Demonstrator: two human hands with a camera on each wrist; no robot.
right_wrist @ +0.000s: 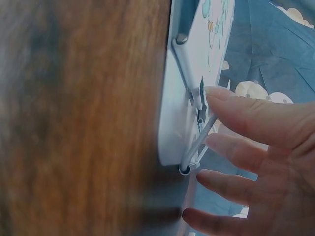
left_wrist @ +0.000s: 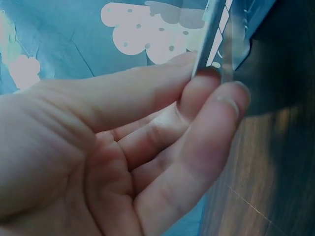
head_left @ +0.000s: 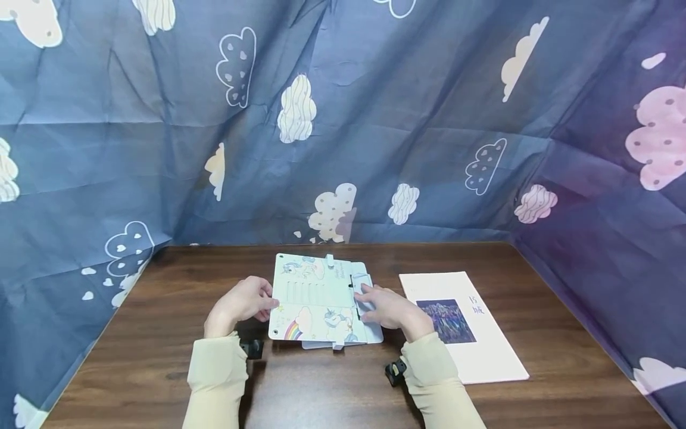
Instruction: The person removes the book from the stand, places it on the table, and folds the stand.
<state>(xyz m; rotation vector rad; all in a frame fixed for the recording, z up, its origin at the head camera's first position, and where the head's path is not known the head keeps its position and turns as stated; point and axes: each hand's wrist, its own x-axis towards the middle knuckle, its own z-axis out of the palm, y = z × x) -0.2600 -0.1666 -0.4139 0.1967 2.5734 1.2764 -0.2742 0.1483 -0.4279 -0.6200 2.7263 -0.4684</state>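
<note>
A pale blue book stand [head_left: 313, 298] printed with unicorns and a rainbow lies tilted over the wooden table. My left hand [head_left: 243, 304] pinches its left edge; in the left wrist view, that thin edge [left_wrist: 209, 37] sits between thumb and fingers. At the stand's right side, my right hand [head_left: 388, 307] has its fingers spread over the folding bracket [head_left: 361, 286]. The right wrist view shows the thumb [right_wrist: 221, 93] against the stand and the index fingertip [right_wrist: 214, 140] near a pale rod [right_wrist: 197, 145]. Behind the stand, its lower parts are mostly hidden.
A white book or pad [head_left: 504, 357] with a dark picture and handwriting lies on the brown table [head_left: 321, 393] to the right, partly behind my right forearm. Blue cloud-patterned cloth [head_left: 375, 149] hangs along the table's back and sides.
</note>
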